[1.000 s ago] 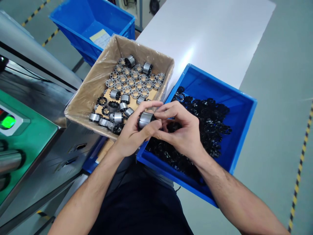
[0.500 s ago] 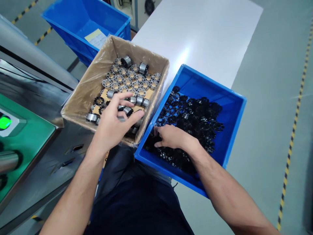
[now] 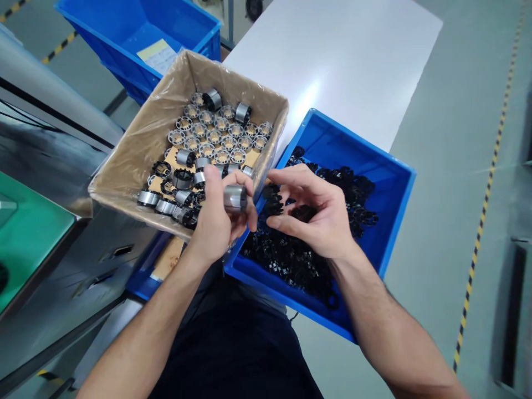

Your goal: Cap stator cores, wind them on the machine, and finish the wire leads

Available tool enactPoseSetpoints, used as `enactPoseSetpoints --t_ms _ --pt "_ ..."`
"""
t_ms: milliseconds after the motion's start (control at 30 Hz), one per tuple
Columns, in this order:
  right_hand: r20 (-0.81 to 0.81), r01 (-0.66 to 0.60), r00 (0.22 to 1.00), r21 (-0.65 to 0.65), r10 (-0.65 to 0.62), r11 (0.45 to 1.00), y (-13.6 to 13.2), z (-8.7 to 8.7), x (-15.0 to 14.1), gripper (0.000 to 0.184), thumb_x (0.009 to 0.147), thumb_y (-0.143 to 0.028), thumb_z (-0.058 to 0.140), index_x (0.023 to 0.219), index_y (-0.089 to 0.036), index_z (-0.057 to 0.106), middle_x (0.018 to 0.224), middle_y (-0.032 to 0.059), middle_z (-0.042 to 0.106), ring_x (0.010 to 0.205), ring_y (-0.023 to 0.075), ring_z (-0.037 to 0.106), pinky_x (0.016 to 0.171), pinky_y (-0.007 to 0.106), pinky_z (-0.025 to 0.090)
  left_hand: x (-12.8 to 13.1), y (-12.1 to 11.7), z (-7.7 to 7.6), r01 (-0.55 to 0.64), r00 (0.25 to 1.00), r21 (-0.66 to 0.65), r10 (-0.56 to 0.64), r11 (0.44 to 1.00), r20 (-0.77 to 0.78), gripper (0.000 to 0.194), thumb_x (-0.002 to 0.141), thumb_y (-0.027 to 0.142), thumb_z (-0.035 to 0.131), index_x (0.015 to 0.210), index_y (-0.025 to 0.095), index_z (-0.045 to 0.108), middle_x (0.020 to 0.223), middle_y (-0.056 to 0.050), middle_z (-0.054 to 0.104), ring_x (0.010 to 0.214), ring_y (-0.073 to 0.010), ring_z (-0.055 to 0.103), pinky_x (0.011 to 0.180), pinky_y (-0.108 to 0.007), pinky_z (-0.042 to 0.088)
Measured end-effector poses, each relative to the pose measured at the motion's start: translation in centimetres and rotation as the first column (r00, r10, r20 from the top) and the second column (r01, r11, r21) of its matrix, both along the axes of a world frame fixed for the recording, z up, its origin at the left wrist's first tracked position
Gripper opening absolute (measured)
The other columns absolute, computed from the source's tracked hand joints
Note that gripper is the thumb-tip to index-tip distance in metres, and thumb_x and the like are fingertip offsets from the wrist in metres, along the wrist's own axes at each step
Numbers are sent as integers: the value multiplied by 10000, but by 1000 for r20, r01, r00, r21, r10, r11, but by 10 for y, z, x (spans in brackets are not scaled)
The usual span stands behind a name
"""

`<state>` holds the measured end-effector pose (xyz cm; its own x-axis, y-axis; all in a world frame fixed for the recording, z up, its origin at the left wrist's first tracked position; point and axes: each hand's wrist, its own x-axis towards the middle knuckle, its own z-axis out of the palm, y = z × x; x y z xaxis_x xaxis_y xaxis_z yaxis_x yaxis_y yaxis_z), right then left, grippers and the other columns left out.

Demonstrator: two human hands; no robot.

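My left hand (image 3: 220, 216) is closed around a shiny metal cylinder (image 3: 235, 198), held over the near right edge of a cardboard box (image 3: 137, 149) lined with clear plastic. Facing it, my right hand (image 3: 311, 208) pinches a black toothed plastic ring (image 3: 272, 199) between thumb and fingers, above a blue bin (image 3: 399, 183). A small gap separates the ring from the cylinder. Inside the box stand rows of silver rings (image 3: 214, 136) and several loose metal cylinders with black toothed ends (image 3: 166, 206). Many black plastic rings (image 3: 291, 252) lie heaped in the bin.
A white table (image 3: 349, 61) extends behind the box and bin. Another blue bin (image 3: 124, 33) with a paper sheet (image 3: 158, 56) stands at the back left. To the left is a green-topped metal machine (image 3: 37, 233). Striped tape (image 3: 484, 227) marks the floor on the right.
My left hand has come up out of the box with a metal cylinder. My right hand has risen from the heap with a black ring, and the hands are closer together.
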<state>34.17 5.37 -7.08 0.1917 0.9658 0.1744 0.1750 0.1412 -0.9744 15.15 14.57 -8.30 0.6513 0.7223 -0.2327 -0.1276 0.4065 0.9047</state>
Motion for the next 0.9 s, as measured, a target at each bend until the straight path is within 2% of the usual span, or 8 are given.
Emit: enactPoseSetpoints --t_ms 100,200,333,433,567,733,800,900 --pt "-47 4 999 20 -3 1000 5 -6 -14 447 913 -390 1124 1311 -298 944 1356 37 892 899 152 758 775 295 720 -1 -6 -4 37 999 66 -37 997 -11 678 1179 928 535 1062 268 639 708 33 630 459 -124 433 402 -263 309" --pt "-101 -14 995 16 15 1000 7 -9 -20 417 904 -322 1133 1264 -266 931 1268 27 877 894 135 770 762 263 704 -3 -7 -6 -7 1000 88 9 996 -23 578 1214 854 552 1215 291 682 762 47 590 478 -119 406 418 -268 343" --pt "-132 -10 991 46 16 999 5 -11 -25 384 920 -240 1113 1245 -240 909 1266 25 862 851 110 783 809 270 737 -4 -6 -10 -23 999 135 27 991 -28 659 1214 906 482 1372 311 716 704 59 496 454 -127 376 410 -284 310" --pt "-114 18 993 69 -10 997 4 -13 -27 364 944 -200 1085 1263 -241 915 1301 40 865 869 116 804 886 306 771 -5 -5 -15 -15 997 201 29 979 -68 714 1213 934 437 1381 311 742 649 71 402 464 -141 371 450 -295 355" --pt "-84 45 996 90 -38 995 1 -13 -26 376 924 -150 1089 1250 -269 944 1263 29 857 867 123 802 906 342 781 -6 -5 -15 20 997 195 -5 981 -81 779 1205 957 404 1345 287 773 638 62 431 493 -143 397 487 -293 387" --pt "21 83 996 67 -84 994 0 -12 -25 302 919 -335 1136 1181 -318 987 1160 18 814 861 153 754 799 358 745 -9 -1 -8 126 988 133 -113 983 -100 811 1162 1003 455 1280 272 787 677 32 539 528 -142 485 470 -269 373" --pt "15 92 996 55 -93 994 1 -11 -25 326 900 -451 1156 1139 -309 986 1062 7 786 839 156 714 803 367 724 -12 2 -6 178 981 139 -165 974 -103 808 1154 1004 486 1337 276 784 733 20 632 535 -138 519 480 -268 419" --pt "9 140 990 60 -141 988 3 -10 -25 439 848 -596 1170 1103 -298 975 946 -15 720 771 148 632 744 350 647 -15 7 -4 264 964 117 -260 957 -55 802 1146 984 557 1484 283 749 916 -16 787 595 -159 682 504 -275 510"
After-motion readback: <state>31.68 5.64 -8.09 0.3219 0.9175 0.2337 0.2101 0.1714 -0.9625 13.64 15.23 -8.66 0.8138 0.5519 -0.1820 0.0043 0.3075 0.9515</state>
